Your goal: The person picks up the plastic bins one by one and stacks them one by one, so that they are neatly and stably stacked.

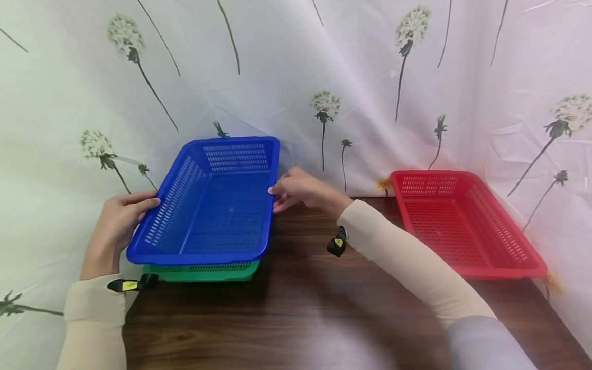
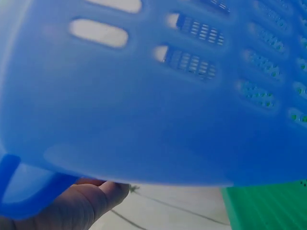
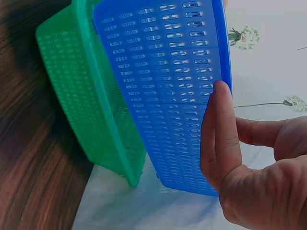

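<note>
Both hands hold a blue plastic basket (image 1: 231, 209) by its long side rims, above a green basket (image 1: 203, 272). The left hand (image 1: 121, 221) grips the left rim, its thumb on top. On the opposite rim, the right hand (image 1: 300, 190) pinches with the thumb above and fingers against the slotted outer wall, as the right wrist view shows. There the green basket (image 3: 81, 91) stands on the table beneath, with a gap between the two. In the left wrist view the blue wall fills most of the picture and part of the left hand (image 2: 81, 206) shows below it.
A red basket (image 1: 462, 226) sits at the right of the dark wooden table (image 1: 296, 318). Behind and beside the table hangs a white cloth (image 1: 287, 77) printed with dandelions. Each wrist wears a small black camera on a strap.
</note>
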Available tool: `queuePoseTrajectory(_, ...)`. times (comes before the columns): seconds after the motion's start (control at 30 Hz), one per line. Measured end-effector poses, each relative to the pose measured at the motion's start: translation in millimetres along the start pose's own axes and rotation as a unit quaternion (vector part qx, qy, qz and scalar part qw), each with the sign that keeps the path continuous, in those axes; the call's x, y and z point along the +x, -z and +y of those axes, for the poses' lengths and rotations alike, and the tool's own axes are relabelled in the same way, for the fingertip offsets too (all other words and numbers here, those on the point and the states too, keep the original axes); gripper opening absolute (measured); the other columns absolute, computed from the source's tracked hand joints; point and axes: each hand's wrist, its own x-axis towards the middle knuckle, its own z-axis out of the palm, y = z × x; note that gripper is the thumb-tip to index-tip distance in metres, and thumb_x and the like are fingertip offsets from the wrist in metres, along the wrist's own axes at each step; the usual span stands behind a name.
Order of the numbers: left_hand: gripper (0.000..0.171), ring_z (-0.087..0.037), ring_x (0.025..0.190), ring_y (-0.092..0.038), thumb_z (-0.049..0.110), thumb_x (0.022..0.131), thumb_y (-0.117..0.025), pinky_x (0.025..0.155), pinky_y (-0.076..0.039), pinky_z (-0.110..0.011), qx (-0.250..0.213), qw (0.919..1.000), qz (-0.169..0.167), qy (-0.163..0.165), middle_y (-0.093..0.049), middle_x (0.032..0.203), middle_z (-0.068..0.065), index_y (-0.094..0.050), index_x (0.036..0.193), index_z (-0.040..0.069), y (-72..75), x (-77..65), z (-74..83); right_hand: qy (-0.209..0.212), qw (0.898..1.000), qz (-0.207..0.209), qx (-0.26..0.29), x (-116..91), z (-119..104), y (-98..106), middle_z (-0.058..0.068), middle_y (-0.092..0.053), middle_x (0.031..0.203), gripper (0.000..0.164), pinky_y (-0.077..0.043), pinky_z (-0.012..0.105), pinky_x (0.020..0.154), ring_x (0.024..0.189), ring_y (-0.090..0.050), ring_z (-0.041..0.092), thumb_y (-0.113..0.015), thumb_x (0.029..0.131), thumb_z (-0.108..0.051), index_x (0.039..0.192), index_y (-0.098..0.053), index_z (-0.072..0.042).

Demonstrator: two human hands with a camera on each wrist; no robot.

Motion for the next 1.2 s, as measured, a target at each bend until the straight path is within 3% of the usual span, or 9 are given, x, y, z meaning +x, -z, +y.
queuePoseTrajectory(0.23,0.013,-0.001,0.079,-0.072,0.030,0.102,-0.074,0.067,-0.064,-0.026,0.020,0.9991,0.007,0.036,-0.072,0.088,0.023,-0.071,0.115,0.032,9.6,4.7,-5.0,0.006,1.000,-0.013,0.002,8.0,2.9,-10.1,0.021,-0.074,0.096,0.023,-0.066,0.043,0.087,0.073,-0.073,0.021,-0.060,0.108,-0.004,0.116,-0.066,0.016)
queuePoseTrajectory(0.37,0.053,0.003,0.082,-0.069,0.031,0.103,-0.071,0.071,-0.063,-0.023,0.056,0.9975,0.007,0.043,-0.067,0.086,0.031,-0.058,0.151,0.012,9.6,8.9,-10.2,0.003,1.000,-0.016,-0.008,12.2,7.0,-12.8,0.026,-0.074,0.104,0.029,-0.067,0.040,0.084,0.074,-0.073,0.020,-0.059,0.109,-0.007,0.124,-0.063,0.018)
queuePoseTrajectory(0.47,0.073,0.007,0.083,-0.066,0.031,0.104,-0.069,0.073,-0.062,-0.019,0.092,0.9948,0.009,0.042,-0.062,0.085,0.036,-0.040,0.161,-0.004,8.0,11.6,-15.5,0.002,1.000,-0.019,-0.011,14.9,11.2,-14.7,0.029,-0.074,0.107,0.032,-0.067,0.040,0.083,0.073,-0.073,0.020,-0.058,0.109,-0.007,0.127,-0.062,0.019)
queuePoseTrajectory(0.6,0.070,0.008,0.082,-0.064,0.031,0.105,-0.068,0.072,-0.059,-0.016,0.121,0.9916,0.024,0.038,-0.059,0.087,0.034,-0.043,0.158,-0.007,7.1,14.9,-23.4,0.003,1.000,-0.022,-0.005,20.1,18.8,-17.7,0.029,-0.074,0.105,0.031,-0.067,0.038,0.080,0.072,-0.074,0.020,-0.058,0.109,-0.006,0.126,-0.061,0.020)
queuePoseTrajectory(0.77,0.067,0.011,0.084,-0.059,0.030,0.105,-0.066,0.072,-0.056,-0.011,0.139,0.9889,0.030,0.043,-0.056,0.101,0.021,-0.045,0.156,-0.008,7.3,17.9,-34.2,0.001,1.000,-0.016,0.000,26.6,29.3,-22.6,0.019,-0.073,0.094,0.026,-0.067,0.034,0.073,0.072,-0.074,0.021,-0.058,0.108,-0.005,0.121,-0.063,0.017)
queuePoseTrajectory(0.87,0.065,0.010,0.086,-0.058,0.030,0.106,-0.065,0.082,-0.060,-0.018,0.158,0.9857,0.034,0.049,-0.061,0.111,0.012,-0.046,0.156,-0.007,6.8,19.4,-41.8,-0.004,1.000,-0.014,0.005,30.4,37.0,-26.0,0.019,-0.073,0.092,0.027,-0.066,0.032,0.070,0.072,-0.074,0.022,-0.058,0.109,-0.006,0.123,-0.062,0.017)
queuePoseTrajectory(0.97,0.062,0.000,0.096,-0.060,0.030,0.107,-0.063,0.105,-0.059,-0.039,0.177,0.9817,0.040,0.059,-0.066,0.129,-0.010,-0.048,0.155,-0.007,3.5,20.2,-49.3,-0.010,1.000,-0.011,0.010,33.9,44.3,-29.5,0.019,-0.073,0.088,0.027,-0.066,0.031,0.067,0.070,-0.074,0.023,-0.059,0.108,-0.005,0.122,-0.062,0.018)
queuePoseTrajectory(1.07,0.061,-0.022,0.116,-0.063,0.030,0.108,-0.060,0.116,-0.048,-0.060,0.188,0.9789,0.044,0.067,-0.055,0.151,-0.030,-0.048,0.154,-0.008,-1.3,20.4,-55.0,-0.015,1.000,-0.003,0.014,38.0,50.5,-32.5,0.018,-0.072,0.083,0.024,-0.066,0.031,0.065,0.068,-0.074,0.023,-0.060,0.108,-0.005,0.116,-0.063,0.017)
queuePoseTrajectory(1.2,0.059,-0.043,0.136,-0.053,0.028,0.109,-0.057,0.117,-0.045,-0.063,0.195,0.9769,0.048,0.072,-0.047,0.158,-0.035,-0.048,0.154,-0.009,-5.1,21.9,-59.4,-0.015,1.000,0.009,0.008,42.8,56.3,-34.8,0.018,-0.073,0.082,0.018,-0.066,0.032,0.065,0.067,-0.074,0.023,-0.061,0.107,-0.006,0.108,-0.065,0.012)
